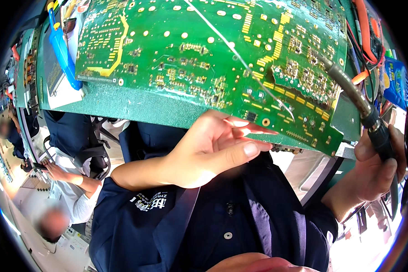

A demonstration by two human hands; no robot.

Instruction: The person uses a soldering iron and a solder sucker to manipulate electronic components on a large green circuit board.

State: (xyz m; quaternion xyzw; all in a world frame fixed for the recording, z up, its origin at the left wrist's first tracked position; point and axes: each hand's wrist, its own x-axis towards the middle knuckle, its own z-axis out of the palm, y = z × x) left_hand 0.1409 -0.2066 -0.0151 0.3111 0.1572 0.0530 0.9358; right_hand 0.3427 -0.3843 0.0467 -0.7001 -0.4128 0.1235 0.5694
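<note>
A large green circuit board (167, 50) fills the top of the view, its near edge reaching over the edge of the bench. My left hand (217, 149) is at that edge with palm up, fingers stretched out and thumb apart; the fingertips are partly under the board. In my right hand (381, 167) I grip the dark handle of a soldering iron (349, 88). Its metal barrel slants up and left over the board's right side, where clusters of small soldered parts (303, 75) sit. A thin, pale wire-like strand (222, 38) runs diagonally across the board.
A green mat (122, 103) covers the bench. Blue-handled tweezers or pliers (63, 54) lie left of the board. At right are a red-handled tool (363, 29), cables and a blue packet (396, 79). Another person (75, 186) sits at lower left, near chairs.
</note>
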